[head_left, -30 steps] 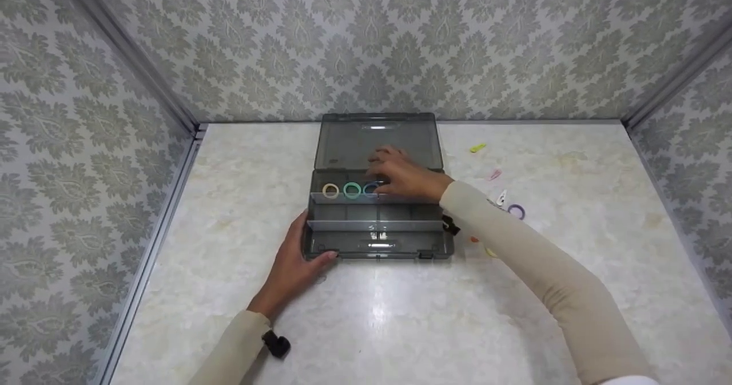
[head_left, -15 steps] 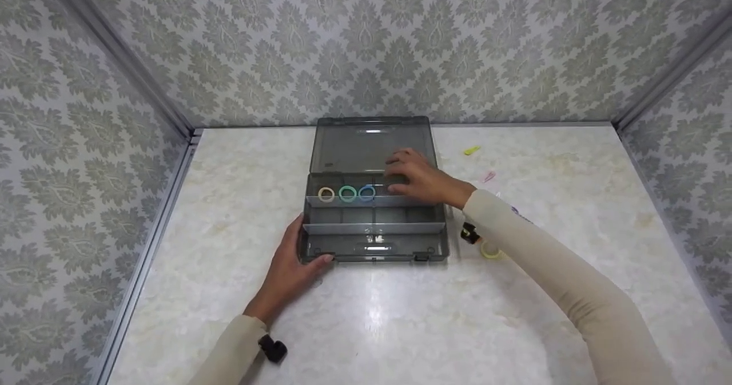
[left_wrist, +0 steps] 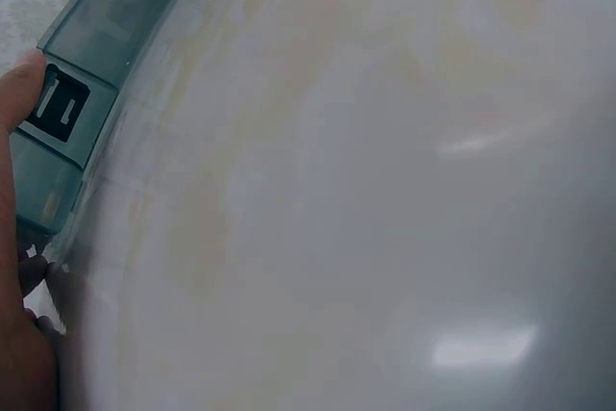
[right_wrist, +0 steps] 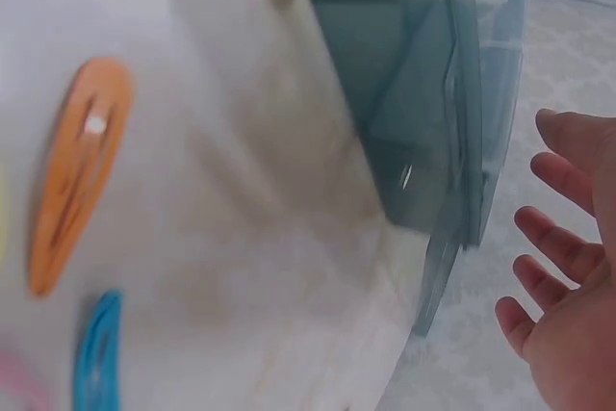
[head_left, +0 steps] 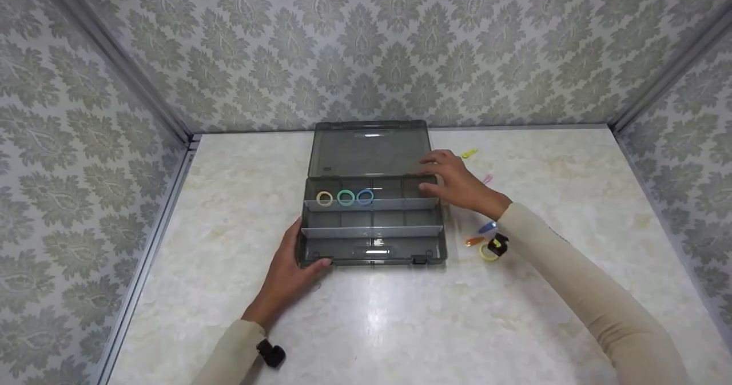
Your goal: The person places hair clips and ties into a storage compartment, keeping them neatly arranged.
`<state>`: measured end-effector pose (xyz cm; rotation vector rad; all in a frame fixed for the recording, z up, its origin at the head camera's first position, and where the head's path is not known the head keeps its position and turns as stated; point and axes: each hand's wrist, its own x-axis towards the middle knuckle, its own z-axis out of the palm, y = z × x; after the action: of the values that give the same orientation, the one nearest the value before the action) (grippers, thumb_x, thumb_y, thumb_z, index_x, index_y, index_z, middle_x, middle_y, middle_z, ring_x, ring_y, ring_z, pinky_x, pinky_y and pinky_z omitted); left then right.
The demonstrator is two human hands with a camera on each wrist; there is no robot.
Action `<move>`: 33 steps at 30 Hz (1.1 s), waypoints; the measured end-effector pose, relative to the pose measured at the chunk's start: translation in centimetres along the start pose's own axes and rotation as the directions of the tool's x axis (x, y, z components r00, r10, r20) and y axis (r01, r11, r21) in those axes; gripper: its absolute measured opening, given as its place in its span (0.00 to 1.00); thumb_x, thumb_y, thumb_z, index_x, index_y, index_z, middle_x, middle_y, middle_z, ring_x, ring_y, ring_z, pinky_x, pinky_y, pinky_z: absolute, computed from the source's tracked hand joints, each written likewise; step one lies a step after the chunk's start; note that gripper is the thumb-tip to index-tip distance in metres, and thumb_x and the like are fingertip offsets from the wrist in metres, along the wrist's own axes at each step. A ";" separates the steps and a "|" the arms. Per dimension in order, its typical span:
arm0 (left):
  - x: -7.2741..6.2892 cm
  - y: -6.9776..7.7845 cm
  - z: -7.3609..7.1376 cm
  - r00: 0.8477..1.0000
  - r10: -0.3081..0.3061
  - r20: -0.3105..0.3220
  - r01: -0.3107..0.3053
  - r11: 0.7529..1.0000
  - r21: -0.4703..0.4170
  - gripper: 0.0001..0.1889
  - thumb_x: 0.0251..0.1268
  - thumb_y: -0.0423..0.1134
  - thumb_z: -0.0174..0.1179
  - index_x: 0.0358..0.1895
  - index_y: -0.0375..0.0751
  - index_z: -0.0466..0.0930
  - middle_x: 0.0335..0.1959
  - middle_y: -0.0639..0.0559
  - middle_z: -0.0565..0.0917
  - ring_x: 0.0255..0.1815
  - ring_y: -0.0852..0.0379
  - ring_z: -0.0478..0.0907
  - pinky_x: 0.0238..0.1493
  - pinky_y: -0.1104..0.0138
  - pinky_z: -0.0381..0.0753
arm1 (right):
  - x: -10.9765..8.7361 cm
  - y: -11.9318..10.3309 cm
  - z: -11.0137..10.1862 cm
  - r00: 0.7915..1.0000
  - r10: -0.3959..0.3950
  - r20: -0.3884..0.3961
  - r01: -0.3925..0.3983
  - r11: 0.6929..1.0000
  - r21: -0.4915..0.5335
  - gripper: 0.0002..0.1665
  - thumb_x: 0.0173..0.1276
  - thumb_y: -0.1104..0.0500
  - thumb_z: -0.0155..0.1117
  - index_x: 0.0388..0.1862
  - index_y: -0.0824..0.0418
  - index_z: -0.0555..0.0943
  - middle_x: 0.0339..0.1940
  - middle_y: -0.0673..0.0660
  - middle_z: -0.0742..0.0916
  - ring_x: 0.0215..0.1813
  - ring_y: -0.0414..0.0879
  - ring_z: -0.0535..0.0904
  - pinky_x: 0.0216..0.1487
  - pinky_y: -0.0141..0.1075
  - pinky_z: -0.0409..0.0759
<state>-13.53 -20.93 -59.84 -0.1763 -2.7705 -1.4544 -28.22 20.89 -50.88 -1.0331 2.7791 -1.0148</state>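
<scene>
A grey see-through compartment box [head_left: 372,233] lies on the table with its lid [head_left: 369,149] folded back. Three hair ties stand in a row in its rear section: beige [head_left: 324,198], green [head_left: 345,197] and blue [head_left: 365,196]. My left hand [head_left: 289,276] grips the box's front left corner, thumb on the front wall and fingers along the side. Over the rear right edge hovers my right hand [head_left: 460,182], fingers loosely bent; the right wrist view shows nothing in it. Right of the box lie an orange snap hair clip [right_wrist: 82,170] and a blue snap hair clip [right_wrist: 98,353].
A yellow hair tie [head_left: 487,253] lies partly behind the black wrist camera [head_left: 498,245]. Farther back are a yellow-green clip [head_left: 469,153] and a pink clip [head_left: 488,178], partly hidden by the right hand. Patterned walls [head_left: 366,47] enclose the table.
My right hand has moved right, from the blue hair tie to the box's right edge, leaving that tie beside the green one. The left hand keeps its hold on the corner.
</scene>
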 end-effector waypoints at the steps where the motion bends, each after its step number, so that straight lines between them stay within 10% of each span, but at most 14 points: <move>1: 0.0 0.0 0.0 1.000 0.000 0.001 0.000 1.000 0.001 0.62 0.65 0.62 0.79 0.92 0.52 0.47 0.90 0.46 0.59 0.91 0.45 0.53 0.88 0.45 0.53 | -0.4 0.2 -0.2 1.000 0.010 -0.013 -0.010 1.000 0.006 0.20 0.81 0.58 0.72 0.64 0.67 0.88 0.74 0.71 0.80 0.80 0.66 0.66 0.80 0.68 0.58; 17: -0.1 -0.3 -0.1 1.000 0.023 0.000 -0.023 1.000 -0.012 0.62 0.63 0.66 0.78 0.92 0.54 0.47 0.90 0.47 0.59 0.90 0.45 0.54 0.88 0.44 0.54 | -5.9 3.0 -2.4 0.962 0.077 -0.263 -0.061 0.996 0.067 0.19 0.77 0.66 0.74 0.64 0.67 0.87 0.69 0.68 0.83 0.73 0.65 0.72 0.74 0.64 0.69; 33: -0.2 -0.1 -0.1 1.000 0.017 0.006 -0.017 1.000 0.005 0.63 0.65 0.66 0.77 0.92 0.50 0.46 0.90 0.46 0.58 0.91 0.45 0.53 0.88 0.45 0.54 | -11.9 5.4 -2.7 0.917 0.237 -0.320 -0.210 0.971 0.118 0.18 0.77 0.66 0.74 0.63 0.68 0.88 0.65 0.65 0.87 0.70 0.61 0.74 0.72 0.61 0.69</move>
<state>-13.35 -21.06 -59.92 -0.2042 -2.7702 -1.4448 -22.67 32.51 -54.27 -0.5571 2.9881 -1.3645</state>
